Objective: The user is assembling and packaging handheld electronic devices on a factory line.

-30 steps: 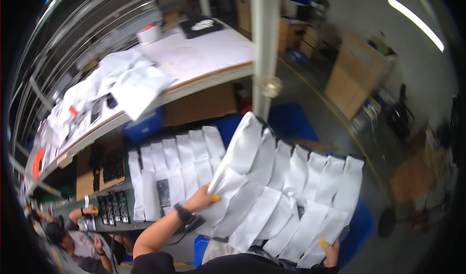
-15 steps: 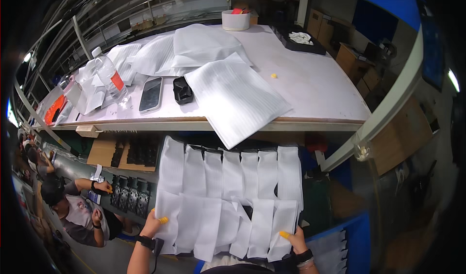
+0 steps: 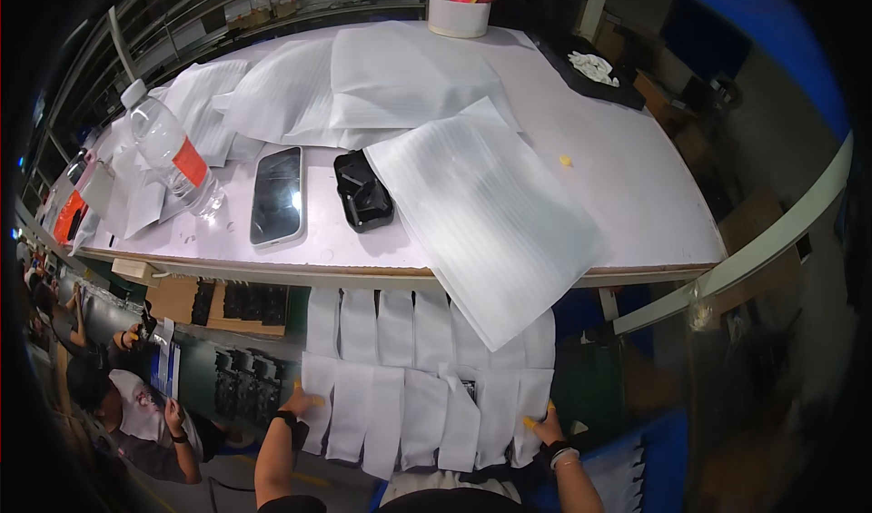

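Note:
Two rows of white foam sleeves [image 3: 348, 413] lie side by side in front of me, with dark parts showing at gaps. They appear to rest on a black tray, mostly hidden beneath them. My left hand [image 3: 302, 401] is closed on the left side of this load, and my right hand [image 3: 547, 427] on its right side, near the front corners. Yellow coverings show on the digits of both hands. A loose white foam sheet [image 3: 490, 231] hangs over the table's front edge and hides part of the far row.
The pale table [image 3: 636, 213] stands ahead, above the load's far edge. On it are a phone [image 3: 278, 195], a black plastic piece [image 3: 363, 192], a clear bottle [image 3: 168, 145], foam sheets [image 3: 413, 77] and a white round container [image 3: 459, 15]. A co-worker [image 3: 136, 404] sits at left beside black parts [image 3: 245, 381].
The table and its things look nearer, and the hanging sheet now covers more of the far row. Both hands stay on the load's sides. The co-worker's arm has shifted away from the black parts.

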Available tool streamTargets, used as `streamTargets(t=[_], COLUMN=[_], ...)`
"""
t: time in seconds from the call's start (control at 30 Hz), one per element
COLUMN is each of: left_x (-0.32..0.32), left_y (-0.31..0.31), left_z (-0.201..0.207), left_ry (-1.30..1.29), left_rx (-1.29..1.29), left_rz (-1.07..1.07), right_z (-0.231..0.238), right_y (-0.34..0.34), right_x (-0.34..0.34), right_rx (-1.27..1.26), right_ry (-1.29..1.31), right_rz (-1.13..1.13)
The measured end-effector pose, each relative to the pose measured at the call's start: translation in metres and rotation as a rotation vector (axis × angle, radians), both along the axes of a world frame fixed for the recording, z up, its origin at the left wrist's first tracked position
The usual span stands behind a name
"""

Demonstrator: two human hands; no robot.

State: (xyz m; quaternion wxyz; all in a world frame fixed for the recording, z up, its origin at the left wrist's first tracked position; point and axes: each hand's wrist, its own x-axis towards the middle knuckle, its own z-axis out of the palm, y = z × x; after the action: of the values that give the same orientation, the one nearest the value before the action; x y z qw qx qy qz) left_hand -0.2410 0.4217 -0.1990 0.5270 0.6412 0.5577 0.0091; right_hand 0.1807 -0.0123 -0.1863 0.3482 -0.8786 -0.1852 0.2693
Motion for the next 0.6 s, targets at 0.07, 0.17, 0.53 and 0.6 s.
streamTargets(t=[0.07, 0.17, 0.53, 0.6], left_x=[0.004, 0.032, 0.025, 0.032], left_y=[0.005, 0.005, -0.009, 0.006], left_z=[-0.006, 0.0, -0.006, 0.0], left_ry=[-0.014, 0.056, -0.06, -0.024], left_rx=[-0.195, -0.319, -0.342, -0.401], left_rz=[0.036, 0.091, 0.051, -0.072], right_z=[0.013, 0.019, 0.04, 0.032], right_y=[0.013, 0.013, 0.017, -0.006], right_x=[-0.001, 0.003, 0.012, 0.017], right_rx=[-0.015, -0.044, -0.03, -0.03], right_ry=[0.336, 0.374, 0.272, 0.204], right_rz=[-0.128, -0.154, -0.067, -0.144])
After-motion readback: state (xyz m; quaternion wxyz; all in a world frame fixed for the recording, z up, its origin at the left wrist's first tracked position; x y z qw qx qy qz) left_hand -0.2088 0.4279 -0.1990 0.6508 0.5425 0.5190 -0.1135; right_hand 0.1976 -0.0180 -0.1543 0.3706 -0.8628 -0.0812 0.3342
